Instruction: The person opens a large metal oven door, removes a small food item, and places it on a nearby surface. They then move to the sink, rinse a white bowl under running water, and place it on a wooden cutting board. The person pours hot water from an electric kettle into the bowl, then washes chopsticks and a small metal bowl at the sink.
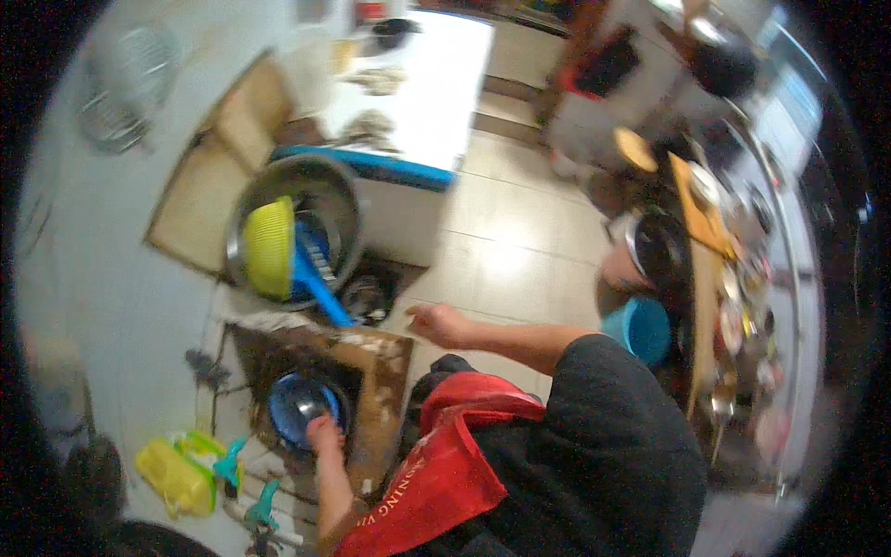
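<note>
My left hand (325, 433) is at the near rim of a round blue bowl (284, 411), its fingers curled over the edge. The bowl sits in the opening of a worn brown sink surround or stand (379, 390); blur hides what is in it. My right hand (440, 326) hangs over the floor, loosely spread, with nothing visible in it. Left of that hand, a blue handle (324, 289) slants out of a large metal pot (351, 202). A yellow-green ribbed colander or basket (268, 250) leans inside the same pot.
A white table (438, 90) with a blue edge bears blurred whitish heaps. Teal spray triggers (261, 505) and a yellow container (174, 477) stand lower left. To the right are a light blue bucket (637, 331), a dark pot (658, 247) and a cluttered counter (706, 313).
</note>
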A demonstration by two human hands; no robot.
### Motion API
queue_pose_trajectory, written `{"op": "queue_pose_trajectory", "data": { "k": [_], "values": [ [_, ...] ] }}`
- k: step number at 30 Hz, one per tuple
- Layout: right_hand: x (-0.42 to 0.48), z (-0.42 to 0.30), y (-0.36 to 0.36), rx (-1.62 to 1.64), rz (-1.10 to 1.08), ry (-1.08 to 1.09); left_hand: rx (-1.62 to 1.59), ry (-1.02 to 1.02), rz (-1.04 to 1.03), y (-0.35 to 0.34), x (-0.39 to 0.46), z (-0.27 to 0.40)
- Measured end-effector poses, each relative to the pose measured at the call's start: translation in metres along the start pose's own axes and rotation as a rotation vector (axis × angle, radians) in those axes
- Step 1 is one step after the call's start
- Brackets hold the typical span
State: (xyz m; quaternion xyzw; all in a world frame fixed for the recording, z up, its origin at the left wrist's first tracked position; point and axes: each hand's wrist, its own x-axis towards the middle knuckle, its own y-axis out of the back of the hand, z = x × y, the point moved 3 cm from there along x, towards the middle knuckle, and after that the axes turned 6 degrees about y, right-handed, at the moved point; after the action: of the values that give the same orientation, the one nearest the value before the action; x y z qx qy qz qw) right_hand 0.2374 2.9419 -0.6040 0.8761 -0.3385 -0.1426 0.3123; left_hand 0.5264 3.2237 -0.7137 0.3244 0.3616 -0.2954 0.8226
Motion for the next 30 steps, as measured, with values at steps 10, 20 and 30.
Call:
{"op": "queue_pose_trajectory", "data": {
  "k": [10,20,30],
  "values": [
    [-0.396,0.181,0.136,-0.041,0.618,-1.012,-0.156,0.185,-0.079,0.013,-0.01,0.018],
    [-0.772,0.226,0.261,-0.578,1.285,-1.539,-0.051,0.062,0.061,-0.043,-0.107,0.045],
    [-0.844,0.346,0.274,-0.285,0.785,-1.414,0.061,-0.249,0.234,-0.011,-0.116,0.058]
  ]
}}
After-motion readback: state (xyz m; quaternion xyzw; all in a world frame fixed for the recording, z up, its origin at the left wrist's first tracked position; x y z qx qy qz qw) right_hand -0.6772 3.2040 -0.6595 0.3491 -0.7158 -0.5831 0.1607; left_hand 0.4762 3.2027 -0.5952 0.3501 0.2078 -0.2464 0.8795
